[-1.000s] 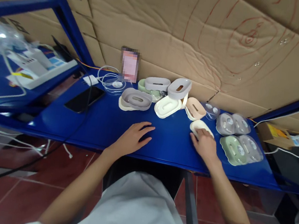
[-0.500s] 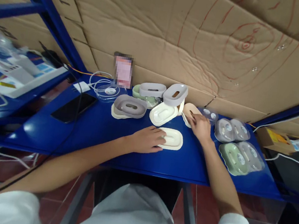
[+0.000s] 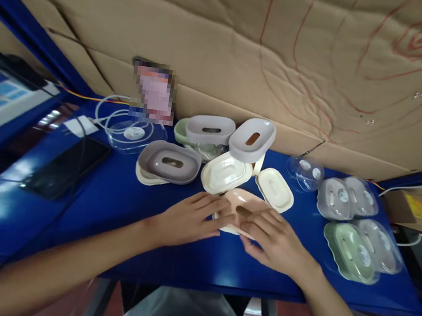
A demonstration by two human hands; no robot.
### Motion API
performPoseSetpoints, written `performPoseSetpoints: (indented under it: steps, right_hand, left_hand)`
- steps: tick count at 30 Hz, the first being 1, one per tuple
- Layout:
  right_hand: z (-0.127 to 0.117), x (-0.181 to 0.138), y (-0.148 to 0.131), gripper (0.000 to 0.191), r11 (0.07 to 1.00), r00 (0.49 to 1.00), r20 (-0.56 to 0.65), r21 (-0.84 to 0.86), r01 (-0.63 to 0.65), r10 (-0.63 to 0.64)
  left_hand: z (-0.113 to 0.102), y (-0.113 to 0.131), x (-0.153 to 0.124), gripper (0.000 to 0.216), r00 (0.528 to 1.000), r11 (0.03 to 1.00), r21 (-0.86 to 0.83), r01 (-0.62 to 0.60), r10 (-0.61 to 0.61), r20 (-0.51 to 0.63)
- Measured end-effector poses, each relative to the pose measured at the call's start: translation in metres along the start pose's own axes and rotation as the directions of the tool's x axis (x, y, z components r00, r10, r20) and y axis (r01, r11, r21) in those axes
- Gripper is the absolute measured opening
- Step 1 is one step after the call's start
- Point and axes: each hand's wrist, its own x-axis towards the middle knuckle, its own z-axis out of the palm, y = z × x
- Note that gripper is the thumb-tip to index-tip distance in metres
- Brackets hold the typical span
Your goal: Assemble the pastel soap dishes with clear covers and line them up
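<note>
Both hands are on the pink tray (image 3: pixel 241 206) near the front edge of the blue table (image 3: pixel 120 198): left hand (image 3: pixel 190 221) flat with fingers spread on its left end, right hand (image 3: pixel 276 239) cupped loosely over the right end, so it lies long axis left-right between them. A cream lid (image 3: pixel 275 188) sits just behind it, a second cream lid (image 3: pixel 225 173) and grey tray (image 3: pixel 169 161) crowd the back-left, and the green tray (image 3: pixel 351 244) is well off to the right.

workshop packing bench | blue metal rack (image 3: pixel 14 23) | cardboard backing (image 3: pixel 249 44) | soap dishes (image 3: pixel 228 173)
</note>
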Motion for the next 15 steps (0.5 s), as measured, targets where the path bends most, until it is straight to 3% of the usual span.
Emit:
performPoseSetpoints:
  steps: [7, 15]
  right_hand:
    - [0.018, 0.000, 0.006, 0.021, 1.000, 0.992, 0.122, 0.009, 0.005, -0.006]
    - [0.023, 0.004, 0.001, 0.025, 0.999, 0.992, 0.123, 0.009, 0.038, -0.038]
  left_hand:
    - [0.000, -0.003, 0.001, 0.016, 0.999, 0.999, -0.027, -0.033, 0.033, 0.000]
    - [-0.002, -0.005, 0.003, 0.015, 0.996, 0.988, -0.127, -0.093, 0.090, -0.024]
